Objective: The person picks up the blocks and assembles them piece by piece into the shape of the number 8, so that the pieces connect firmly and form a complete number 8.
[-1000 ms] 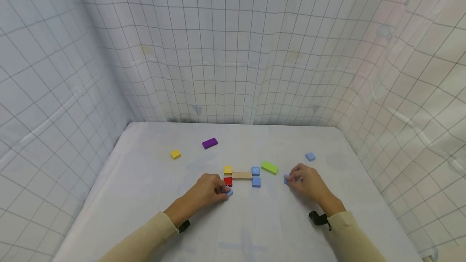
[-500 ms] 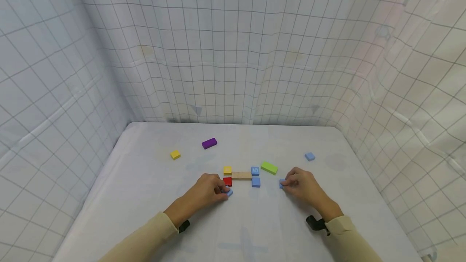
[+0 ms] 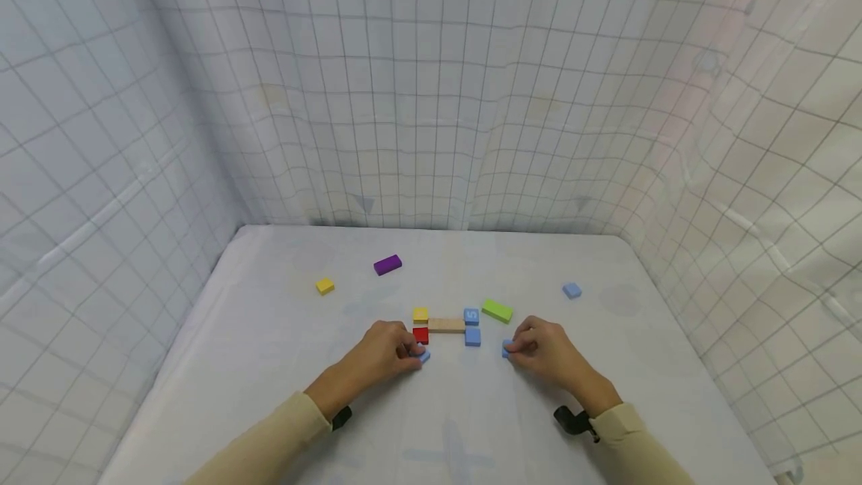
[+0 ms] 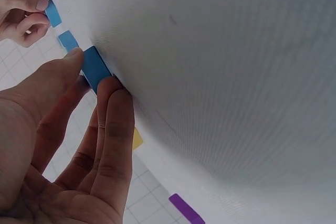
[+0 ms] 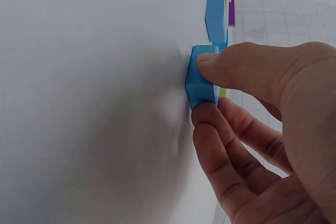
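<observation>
Head view: the left hand (image 3: 385, 350) pinches a small blue block (image 3: 423, 356), its thumb and fingers only a block's width apart, with a red tile (image 3: 420, 336) just beyond the fingertips. Over there the right hand (image 3: 548, 354) grips a second blue block (image 3: 506, 350) just as narrowly, a lime-green bar (image 3: 497, 311) beyond its fingers. Fingertips cover part of each block; from the left wrist, a yellow piece (image 4: 137, 139) is mostly hidden behind the fingers. The blocks look smooth and flat-faced; the white cloth (image 4: 236, 77) beneath the hands is finely woven.

Coloured blocks (image 3: 473, 337) lie across a white-covered table (image 3: 222, 350).
</observation>
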`<state>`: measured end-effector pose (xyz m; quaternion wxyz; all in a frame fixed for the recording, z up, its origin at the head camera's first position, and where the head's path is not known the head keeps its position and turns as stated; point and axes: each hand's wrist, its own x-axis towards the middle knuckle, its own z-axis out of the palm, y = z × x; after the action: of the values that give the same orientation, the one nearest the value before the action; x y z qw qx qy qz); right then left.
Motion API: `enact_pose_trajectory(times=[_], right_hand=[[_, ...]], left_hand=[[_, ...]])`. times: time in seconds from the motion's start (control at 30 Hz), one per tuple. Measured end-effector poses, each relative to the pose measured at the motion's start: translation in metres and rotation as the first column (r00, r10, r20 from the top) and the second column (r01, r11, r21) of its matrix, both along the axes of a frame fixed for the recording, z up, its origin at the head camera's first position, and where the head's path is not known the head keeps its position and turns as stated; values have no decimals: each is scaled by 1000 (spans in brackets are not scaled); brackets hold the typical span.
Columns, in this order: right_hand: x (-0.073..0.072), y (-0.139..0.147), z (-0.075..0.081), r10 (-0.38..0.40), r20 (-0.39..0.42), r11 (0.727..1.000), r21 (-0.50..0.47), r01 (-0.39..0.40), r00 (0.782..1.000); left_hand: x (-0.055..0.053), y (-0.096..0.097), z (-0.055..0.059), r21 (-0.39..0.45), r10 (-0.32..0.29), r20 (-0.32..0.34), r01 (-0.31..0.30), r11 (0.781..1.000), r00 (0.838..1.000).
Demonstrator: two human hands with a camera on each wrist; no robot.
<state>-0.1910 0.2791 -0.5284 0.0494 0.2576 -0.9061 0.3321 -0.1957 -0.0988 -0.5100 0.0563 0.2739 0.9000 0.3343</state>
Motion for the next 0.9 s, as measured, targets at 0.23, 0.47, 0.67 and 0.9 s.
enact_pose_trajectory(times=[0.23,0.47,0.67,0.9], right_hand=[[1,-9,1,31,23,1000,-1,-31,999],[7,-16,1,33,66,999,28,-35,997],[10,-19,0,19,131,999,34,-23,991],[12,-26,1,56,139,998,6,-58,989]], left_hand=[[0,1,4,-9,17,27,-17,1000,999],[-3,1,-4,-1,2,4,-2,1000,1000],[-5,5,-5,3,-4,33,4,1000,999],[-4,6,-3,6,1,32,-1,1000,999]])
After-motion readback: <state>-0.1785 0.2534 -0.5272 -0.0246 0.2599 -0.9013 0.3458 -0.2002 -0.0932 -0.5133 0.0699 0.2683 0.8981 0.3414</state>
